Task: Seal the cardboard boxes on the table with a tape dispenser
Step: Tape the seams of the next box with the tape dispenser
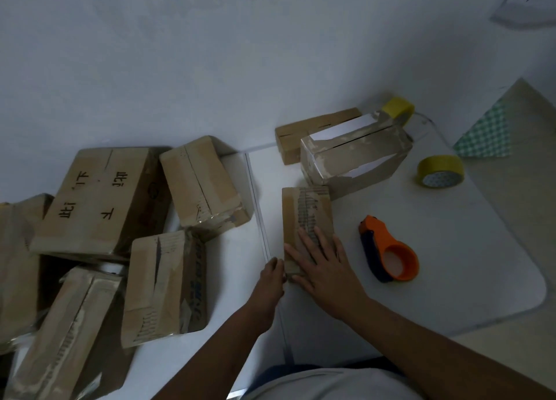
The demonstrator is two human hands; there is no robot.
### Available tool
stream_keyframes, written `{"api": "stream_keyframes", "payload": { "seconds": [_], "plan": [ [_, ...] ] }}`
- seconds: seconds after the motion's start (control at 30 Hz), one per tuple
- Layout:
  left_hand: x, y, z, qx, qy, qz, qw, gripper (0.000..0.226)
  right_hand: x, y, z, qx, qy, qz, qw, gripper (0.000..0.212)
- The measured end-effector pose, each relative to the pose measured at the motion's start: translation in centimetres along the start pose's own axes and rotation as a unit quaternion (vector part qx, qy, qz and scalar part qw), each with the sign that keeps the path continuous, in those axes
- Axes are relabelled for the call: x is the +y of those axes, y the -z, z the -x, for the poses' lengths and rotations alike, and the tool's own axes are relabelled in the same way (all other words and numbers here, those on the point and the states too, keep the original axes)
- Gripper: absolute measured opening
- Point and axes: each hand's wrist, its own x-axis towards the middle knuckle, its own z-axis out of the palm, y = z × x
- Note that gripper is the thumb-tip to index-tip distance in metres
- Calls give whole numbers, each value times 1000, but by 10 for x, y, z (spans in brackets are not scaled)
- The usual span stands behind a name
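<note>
A small flat cardboard box lies on the white table in front of me. My right hand lies flat on its near end, fingers spread and straight. My left hand touches the box's near left corner, its fingers bent against the side. An orange and blue tape dispenser lies on the table to the right of the box, apart from both hands.
Two more boxes stand behind the small one. A yellow tape roll lies at the right, another at the back. Several taped boxes are piled at the left. The table's rounded edge runs at the right.
</note>
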Motion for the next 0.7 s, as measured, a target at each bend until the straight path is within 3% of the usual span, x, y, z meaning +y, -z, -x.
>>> {"api": "stream_keyframes", "payload": {
  "seconds": [0.17,0.37,0.53,0.63,0.7],
  "plan": [
    [9,-11,-5,-21,-9,-17,1000,25,-4,6,-1,-8,-5,-2,1000,59],
    [13,11,-9,40,-23,-123,991,48,0,8,0,-39,-8,-4,999,60],
    [15,38,1,68,-56,-57,994,21,-1,7,0,-49,-5,-6,999,61],
    [26,33,8,47,-84,-56,994,20,-3,10,-3,-51,-6,-44,998,62],
    [36,23,11,41,-114,-101,987,28,-7,10,-8,-35,-17,-131,991,57]
  ]
}}
